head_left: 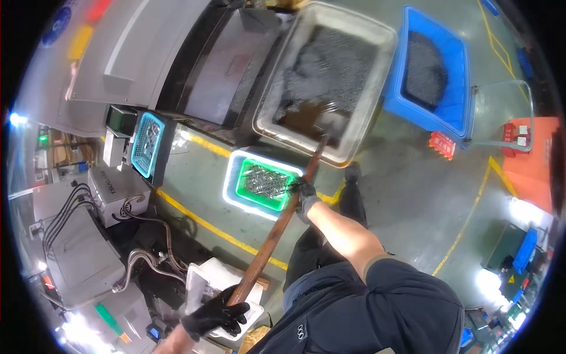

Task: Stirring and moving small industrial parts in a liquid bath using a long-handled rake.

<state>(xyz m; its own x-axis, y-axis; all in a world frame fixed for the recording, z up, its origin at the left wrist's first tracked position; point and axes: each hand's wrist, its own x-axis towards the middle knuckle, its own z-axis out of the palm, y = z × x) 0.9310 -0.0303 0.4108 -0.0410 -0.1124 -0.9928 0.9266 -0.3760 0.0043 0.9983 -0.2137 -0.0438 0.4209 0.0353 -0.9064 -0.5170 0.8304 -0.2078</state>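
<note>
A shovel with a long brown wooden handle [272, 237] runs from lower left up to the large pale tray [266, 112]. Its metal blade [333, 125] lies in the tray's near end, partly sunk among dark metal shavings [333, 71] and brown liquid. My right hand [303, 197], in a dark glove, is wrapped round the middle of the handle. Down at the handle's near end, my black-gloved left hand [215, 314] grips it, some fingers partly spread. Below the handle's middle sits a green basket [259, 205] of small metal parts, inside a white-rimmed container.
A blue bin [433, 118] of dark shavings stands right of the tray, beside a clear-topped cart [501, 112]. Grey machines [76, 230] with cables line the left. A light-blue basket [141, 165] and a white container [194, 289] stand there too. Yellow lines [206, 221] cross the floor.
</note>
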